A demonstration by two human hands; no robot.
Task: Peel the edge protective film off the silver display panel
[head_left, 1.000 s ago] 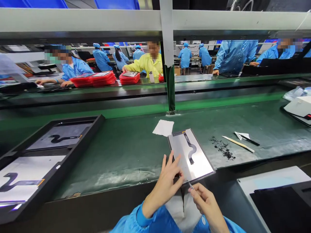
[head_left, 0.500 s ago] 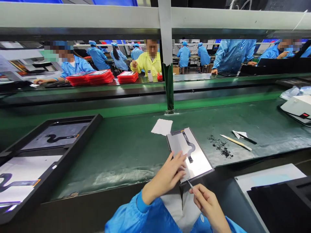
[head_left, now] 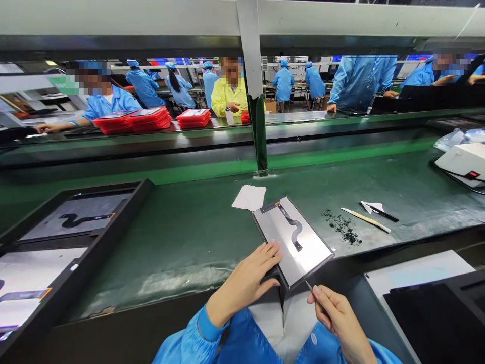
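- Left grip (head_left: 248, 277) lay extended, thumb apart, fingers on the panel (head_left: 282, 237) ahead.
- Right grip (head_left: 337, 309) pinched a slim tool (head_left: 308, 284), its tip at the panel's near edge.
- Black scraps (head_left: 350, 236) lay beyond the right grip.

Cannot see most of the slender metallic tool (head_left: 308, 285), buried in the bare right grip (head_left: 335, 309), or part of the silver-backed rectangular panel (head_left: 278, 230) beneath the bare left grip (head_left: 250, 274). Cannot tell apart the tiny black shreds (head_left: 351, 237). Cannot follow the black two-compartment tray (head_left: 100, 245) past the left border.
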